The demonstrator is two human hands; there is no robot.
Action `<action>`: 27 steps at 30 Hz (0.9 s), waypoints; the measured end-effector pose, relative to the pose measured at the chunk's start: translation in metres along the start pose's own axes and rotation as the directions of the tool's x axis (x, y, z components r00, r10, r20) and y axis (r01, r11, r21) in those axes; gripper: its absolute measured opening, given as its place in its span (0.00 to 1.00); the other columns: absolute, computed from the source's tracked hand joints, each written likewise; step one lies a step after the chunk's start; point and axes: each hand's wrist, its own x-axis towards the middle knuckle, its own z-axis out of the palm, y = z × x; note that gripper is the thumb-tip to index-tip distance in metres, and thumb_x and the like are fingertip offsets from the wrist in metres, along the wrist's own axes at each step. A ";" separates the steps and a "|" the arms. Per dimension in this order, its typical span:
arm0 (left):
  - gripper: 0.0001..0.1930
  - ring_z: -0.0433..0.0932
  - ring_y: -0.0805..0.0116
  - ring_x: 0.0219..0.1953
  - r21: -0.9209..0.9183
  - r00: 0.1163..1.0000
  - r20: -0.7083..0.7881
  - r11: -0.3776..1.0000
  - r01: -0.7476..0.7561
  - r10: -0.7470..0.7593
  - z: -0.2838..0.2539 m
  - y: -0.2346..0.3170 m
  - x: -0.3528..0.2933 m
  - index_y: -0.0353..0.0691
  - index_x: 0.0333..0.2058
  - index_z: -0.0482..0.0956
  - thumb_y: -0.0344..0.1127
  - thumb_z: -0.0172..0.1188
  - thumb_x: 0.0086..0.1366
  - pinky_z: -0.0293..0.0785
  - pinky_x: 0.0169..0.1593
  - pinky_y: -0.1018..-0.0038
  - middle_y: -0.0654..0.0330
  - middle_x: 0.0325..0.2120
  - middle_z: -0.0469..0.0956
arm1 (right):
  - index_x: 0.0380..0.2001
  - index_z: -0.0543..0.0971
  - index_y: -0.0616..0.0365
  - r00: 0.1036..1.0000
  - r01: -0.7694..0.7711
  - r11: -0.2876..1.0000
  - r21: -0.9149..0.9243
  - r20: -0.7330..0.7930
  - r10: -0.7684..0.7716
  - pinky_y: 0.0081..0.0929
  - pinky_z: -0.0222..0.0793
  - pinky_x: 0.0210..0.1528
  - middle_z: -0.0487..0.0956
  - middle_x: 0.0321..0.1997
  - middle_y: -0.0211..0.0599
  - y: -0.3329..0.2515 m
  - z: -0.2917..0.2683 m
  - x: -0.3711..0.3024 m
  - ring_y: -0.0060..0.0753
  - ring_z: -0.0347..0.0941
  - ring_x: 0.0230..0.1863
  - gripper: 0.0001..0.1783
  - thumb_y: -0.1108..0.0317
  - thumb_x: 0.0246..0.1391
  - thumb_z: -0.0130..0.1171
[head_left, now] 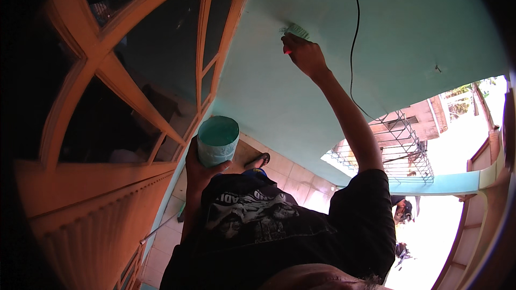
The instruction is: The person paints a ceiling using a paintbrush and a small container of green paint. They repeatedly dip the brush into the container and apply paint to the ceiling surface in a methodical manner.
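My right hand (309, 58) is raised at the end of an outstretched arm, its fingers closed round a paintbrush (298, 31). The brush's bristles are coated green and lie at the pale green wall (293, 88); a bit of red handle pokes out below the fingers. Lower down at the left, my left hand (194, 162) grips a paint tub (217, 154) from the side and beneath, thumb across its front. Green paint shows inside the tub, and its outer wall is smeared pale green. The tub is held roughly upright, in front of my body.
Orange wooden frames with dark glass (156, 48) stand close on the left. A black cable (353, 37) hangs down the wall, and a small nail or hook (437, 69) sticks out farther right. A wire grille (403, 145) borders the bright opening. Beyond, a person (402, 209) is outside. Tiles (290, 174) cover the floor.
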 end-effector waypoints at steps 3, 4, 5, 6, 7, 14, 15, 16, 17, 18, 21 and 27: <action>0.48 0.79 0.55 0.52 0.020 1.000 0.017 1.000 0.004 -0.004 0.000 0.001 0.000 0.37 0.60 0.69 0.45 0.83 0.40 0.76 0.55 0.59 0.51 0.51 0.78 | 0.47 0.79 0.47 0.988 -0.123 0.978 0.168 -0.068 0.136 0.44 0.77 0.37 0.83 0.32 0.42 0.041 -0.047 0.038 0.51 0.81 0.34 0.10 0.63 0.64 0.56; 0.48 0.79 0.55 0.52 0.052 1.000 0.021 0.999 0.004 -0.005 -0.001 0.003 -0.001 0.37 0.60 0.69 0.45 0.83 0.40 0.76 0.55 0.59 0.51 0.51 0.78 | 0.49 0.79 0.48 0.981 -0.158 0.967 0.200 -0.078 0.176 0.43 0.76 0.37 0.82 0.30 0.44 0.050 -0.070 0.055 0.53 0.80 0.32 0.11 0.61 0.66 0.54; 0.49 0.79 0.55 0.53 0.081 1.000 0.027 0.997 -0.001 -0.001 -0.002 0.004 0.000 0.37 0.60 0.69 0.45 0.83 0.40 0.76 0.55 0.59 0.51 0.51 0.78 | 0.47 0.79 0.49 0.977 -0.176 0.968 0.180 -0.087 0.193 0.39 0.76 0.36 0.83 0.32 0.43 0.057 -0.094 0.070 0.50 0.80 0.32 0.10 0.61 0.66 0.57; 0.49 0.79 0.55 0.53 0.075 0.999 0.032 0.997 0.002 -0.004 -0.002 0.003 0.001 0.37 0.60 0.69 0.45 0.83 0.40 0.76 0.55 0.59 0.51 0.51 0.78 | 0.47 0.79 0.49 0.974 -0.140 0.983 0.119 -0.163 0.158 0.39 0.75 0.33 0.82 0.28 0.44 0.062 -0.112 0.083 0.50 0.79 0.30 0.10 0.61 0.66 0.57; 0.49 0.79 0.55 0.53 0.069 0.999 0.031 0.998 0.005 -0.007 -0.004 0.001 0.000 0.37 0.60 0.69 0.45 0.84 0.40 0.76 0.55 0.59 0.51 0.51 0.78 | 0.45 0.80 0.48 0.945 -0.121 0.993 0.005 -0.306 0.116 0.37 0.76 0.32 0.83 0.30 0.39 0.052 -0.130 0.093 0.44 0.81 0.30 0.09 0.63 0.63 0.60; 0.50 0.78 0.54 0.54 0.055 0.999 0.017 0.998 0.040 -0.041 0.000 -0.001 -0.004 0.36 0.61 0.69 0.44 0.84 0.39 0.75 0.57 0.59 0.50 0.52 0.78 | 0.37 0.80 0.46 0.888 -0.072 0.892 -0.446 -0.435 -0.146 0.30 0.83 0.39 0.82 0.50 0.30 0.015 -0.084 0.098 0.32 0.82 0.46 0.08 0.66 0.52 0.65; 0.50 0.78 0.54 0.54 0.048 0.999 0.006 0.998 0.038 -0.038 0.000 -0.004 -0.006 0.36 0.61 0.69 0.44 0.84 0.39 0.75 0.57 0.59 0.50 0.52 0.78 | 0.35 0.79 0.49 0.862 -0.025 0.881 -0.473 -0.456 -0.221 0.32 0.83 0.47 0.80 0.52 0.38 0.008 -0.058 0.092 0.40 0.80 0.52 0.09 0.65 0.50 0.66; 0.50 0.78 0.54 0.54 0.046 0.999 0.010 0.998 0.038 -0.038 0.000 -0.004 -0.006 0.36 0.61 0.69 0.44 0.84 0.39 0.75 0.57 0.59 0.50 0.52 0.77 | 0.33 0.79 0.56 0.907 0.005 0.855 -0.519 -0.357 -0.222 0.41 0.79 0.56 0.79 0.52 0.56 0.014 -0.027 0.079 0.53 0.79 0.53 0.11 0.62 0.51 0.66; 0.50 0.78 0.54 0.54 0.040 0.999 0.006 0.999 0.035 -0.035 0.000 -0.004 -0.005 0.36 0.61 0.69 0.44 0.84 0.39 0.75 0.57 0.59 0.50 0.52 0.77 | 0.34 0.79 0.58 0.918 0.022 0.797 -0.604 -0.304 -0.255 0.43 0.77 0.60 0.78 0.54 0.59 0.012 -0.003 0.064 0.54 0.79 0.56 0.12 0.62 0.52 0.65; 0.50 0.78 0.54 0.54 0.038 1.000 -0.002 0.999 0.029 -0.029 0.000 -0.004 -0.004 0.36 0.60 0.69 0.44 0.84 0.39 0.75 0.57 0.59 0.50 0.52 0.77 | 0.36 0.79 0.59 0.936 0.047 0.835 -0.548 -0.268 -0.229 0.43 0.75 0.61 0.78 0.54 0.60 0.007 0.014 0.050 0.55 0.78 0.58 0.12 0.62 0.53 0.65; 0.49 0.78 0.55 0.54 0.055 0.999 -0.033 0.998 0.026 -0.024 -0.003 0.002 -0.008 0.36 0.60 0.69 0.44 0.84 0.39 0.75 0.57 0.59 0.51 0.52 0.78 | 0.37 0.80 0.56 0.990 0.061 0.939 -0.338 -0.097 -0.099 0.41 0.81 0.51 0.81 0.51 0.54 -0.019 0.038 0.029 0.47 0.83 0.48 0.09 0.62 0.58 0.63; 0.49 0.79 0.55 0.53 0.060 0.998 -0.063 0.998 0.012 -0.008 -0.012 0.009 -0.012 0.37 0.60 0.68 0.44 0.84 0.39 0.76 0.56 0.59 0.51 0.51 0.78 | 0.49 0.81 0.45 0.973 -0.222 0.969 0.110 -0.034 0.227 0.44 0.78 0.40 0.85 0.35 0.43 0.025 -0.038 0.072 0.53 0.82 0.36 0.12 0.59 0.66 0.55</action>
